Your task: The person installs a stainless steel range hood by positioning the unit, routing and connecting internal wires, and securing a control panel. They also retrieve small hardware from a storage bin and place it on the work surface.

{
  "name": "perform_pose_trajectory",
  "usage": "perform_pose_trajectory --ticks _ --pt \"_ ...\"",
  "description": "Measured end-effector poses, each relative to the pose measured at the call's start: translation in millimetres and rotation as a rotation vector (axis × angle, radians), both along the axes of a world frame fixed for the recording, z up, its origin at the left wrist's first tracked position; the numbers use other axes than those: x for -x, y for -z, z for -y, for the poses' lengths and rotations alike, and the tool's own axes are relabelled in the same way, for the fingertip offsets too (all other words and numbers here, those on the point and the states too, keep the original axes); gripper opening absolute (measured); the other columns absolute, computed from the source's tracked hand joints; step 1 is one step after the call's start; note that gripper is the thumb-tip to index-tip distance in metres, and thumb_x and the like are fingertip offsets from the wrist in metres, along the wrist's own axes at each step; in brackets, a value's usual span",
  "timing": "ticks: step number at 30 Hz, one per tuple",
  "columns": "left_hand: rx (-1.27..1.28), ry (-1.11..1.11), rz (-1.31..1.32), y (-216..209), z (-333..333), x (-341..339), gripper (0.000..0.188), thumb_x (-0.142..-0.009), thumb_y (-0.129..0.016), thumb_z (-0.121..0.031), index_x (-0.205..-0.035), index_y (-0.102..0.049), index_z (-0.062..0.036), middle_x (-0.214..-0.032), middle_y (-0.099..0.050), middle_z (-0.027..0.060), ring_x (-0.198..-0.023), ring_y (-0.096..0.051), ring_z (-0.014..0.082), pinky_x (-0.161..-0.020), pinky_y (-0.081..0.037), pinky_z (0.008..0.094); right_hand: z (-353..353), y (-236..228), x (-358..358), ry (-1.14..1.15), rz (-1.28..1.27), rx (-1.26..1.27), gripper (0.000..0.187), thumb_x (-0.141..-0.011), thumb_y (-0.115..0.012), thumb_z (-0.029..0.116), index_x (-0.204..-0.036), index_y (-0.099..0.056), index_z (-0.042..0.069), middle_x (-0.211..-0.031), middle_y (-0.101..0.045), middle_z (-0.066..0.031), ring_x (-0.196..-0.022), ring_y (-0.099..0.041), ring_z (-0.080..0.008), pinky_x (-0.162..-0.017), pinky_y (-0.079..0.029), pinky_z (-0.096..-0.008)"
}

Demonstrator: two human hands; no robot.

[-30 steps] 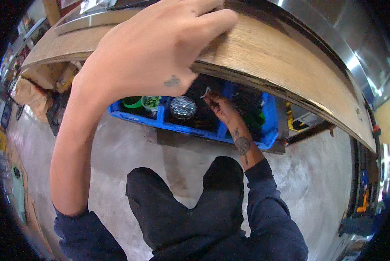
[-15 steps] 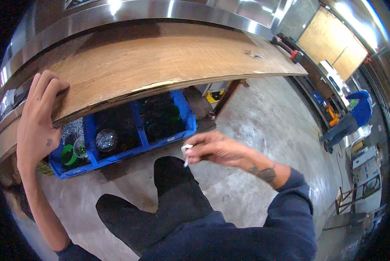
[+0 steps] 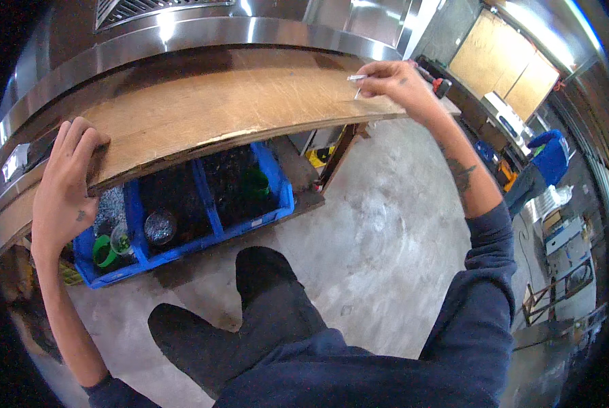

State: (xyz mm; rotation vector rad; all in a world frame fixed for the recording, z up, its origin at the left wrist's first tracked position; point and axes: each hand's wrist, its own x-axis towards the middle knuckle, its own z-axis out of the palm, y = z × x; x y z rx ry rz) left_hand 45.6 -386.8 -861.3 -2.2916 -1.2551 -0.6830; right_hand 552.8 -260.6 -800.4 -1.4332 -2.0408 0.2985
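At the left end of a long plywood board [image 3: 230,102], my left hand [image 3: 65,180] is closed over its edge, fingers curled on top. My right hand [image 3: 389,81] is above the board's right part, pinching a small whitish piece [image 3: 356,78] between thumb and fingers. A thin pale shank points down from the piece toward the wood; whether it touches the surface I cannot tell. Fingers hide the rest of the piece, and its exact kind does not show. Beyond my right hand lies a red and black power tool [image 3: 441,86], partly hidden by my wrist.
Below the board stand blue bins [image 3: 213,197] with small metal parts, a green cup [image 3: 104,251] and a clear jar [image 3: 160,226]. A shiny metal panel [image 3: 202,30] runs behind the board. Concrete floor [image 3: 372,217] surrounds my legs. A person in blue [image 3: 551,158] bends at far right.
My right hand has risen from above my knees to the board's right part, still pinching the whitish piece. My left hand keeps its hold on the board. The view has shifted slightly.
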Motion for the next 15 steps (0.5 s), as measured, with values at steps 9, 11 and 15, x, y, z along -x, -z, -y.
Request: perform_pose_trajectory --ticks 9,11,15 --pt "0.006 -0.03 0.026 0 4 -5 0.056 -0.051 -0.057 0.01 -0.106 -0.05 0.0028 -0.106 -0.043 0.0188 -0.11 -0.045 0.0439 -0.09 -0.042 0.0486 -18 20 6 -0.135 0.452 -0.443 0.016 -0.089 -0.068 0.006 -0.102 -0.072 -0.002 -0.097 -0.072 -0.0228 -0.094 -0.069 -0.0421 -0.087 -0.055 -0.0458" --pt "-0.023 -0.033 0.031 3 2 -6 0.055 -0.051 -0.057 0.01 -0.105 -0.05 0.003 -0.105 -0.043 0.0186 -0.108 -0.045 0.0433 -0.089 -0.042 0.0484 -24 16 0 -0.135 0.435 -0.378 0.018 -0.089 -0.069 0.008 -0.103 -0.072 -0.003 -0.095 -0.073 -0.0215 -0.09 -0.071 -0.0397 -0.083 -0.055 -0.0443" --pt "-0.04 -0.04 0.045 5 2 -9 0.055 -0.051 -0.057 0.01 -0.105 -0.05 0.003 -0.104 -0.043 0.0188 -0.107 -0.046 0.0427 -0.089 -0.042 0.0478 -35 6 -8 -0.089 0.232 -0.104 0.021 -0.091 -0.073 0.014 -0.104 -0.074 -0.003 -0.089 -0.076 -0.0145 -0.081 -0.072 -0.0241 -0.075 -0.055 -0.0369"
